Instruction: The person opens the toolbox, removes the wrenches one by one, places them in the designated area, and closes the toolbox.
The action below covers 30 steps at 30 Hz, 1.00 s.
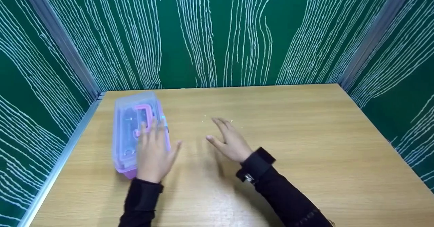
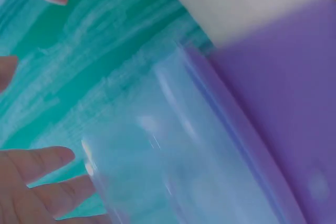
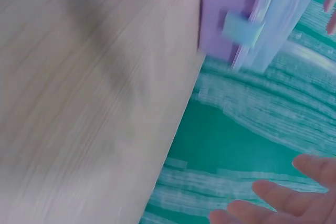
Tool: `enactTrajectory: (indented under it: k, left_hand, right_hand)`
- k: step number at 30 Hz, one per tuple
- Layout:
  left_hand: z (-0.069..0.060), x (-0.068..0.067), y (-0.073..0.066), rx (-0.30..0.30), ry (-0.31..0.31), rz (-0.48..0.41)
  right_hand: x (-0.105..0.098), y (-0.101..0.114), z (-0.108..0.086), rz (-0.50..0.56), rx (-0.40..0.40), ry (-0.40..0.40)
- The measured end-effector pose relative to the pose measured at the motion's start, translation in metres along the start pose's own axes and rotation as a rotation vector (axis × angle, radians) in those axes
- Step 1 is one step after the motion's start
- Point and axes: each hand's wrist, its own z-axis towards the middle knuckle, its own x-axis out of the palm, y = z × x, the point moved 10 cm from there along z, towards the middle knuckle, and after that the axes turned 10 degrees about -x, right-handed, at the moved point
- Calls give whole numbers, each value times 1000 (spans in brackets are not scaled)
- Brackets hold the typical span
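On the left of the table stands a lidded plastic storage box (image 1: 127, 132) with a clear lid, a purple base and a pink handle on top. My left hand (image 1: 154, 159) is spread above the box's near right part, thumb out to the right. In the left wrist view, its fingers (image 2: 58, 192) appear beside the clear lid (image 2: 173, 145); contact cannot be told. My right hand (image 1: 234, 145) hovers over the middle of the table, fingers extended, holding nothing. The right wrist view shows a pale blue latch (image 3: 241, 29) on the box's side.
The wooden table (image 1: 305, 128) is bounded by green walls (image 1: 295, 10) with white wavy lines. Metal posts (image 1: 376, 26) stand at the far corners. A few tiny white specks (image 1: 204, 116) lie beyond my right hand.
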Motion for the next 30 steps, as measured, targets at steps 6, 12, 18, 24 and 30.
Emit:
enactTrajectory:
  k: [6, 12, 18, 24, 30]
  left_hand:
    - [8, -15, 55, -150, 50, -22]
    - [11, -28, 110, -299, 104, -56]
    - [4, -18, 150, -474, 279, -204]
    - [-3, -3, 157, -521, 414, -343]
    - [-2, 2, 152, -507, 437, -398]
  right_hand:
    - [31, 24, 21, 257, 16, 54]
    - [63, 42, 34, 386, 80, 133]
    - [93, 47, 39, 454, 157, 184]
    - [112, 53, 45, 533, 157, 190]
    - [119, 60, 52, 668, 163, 190]
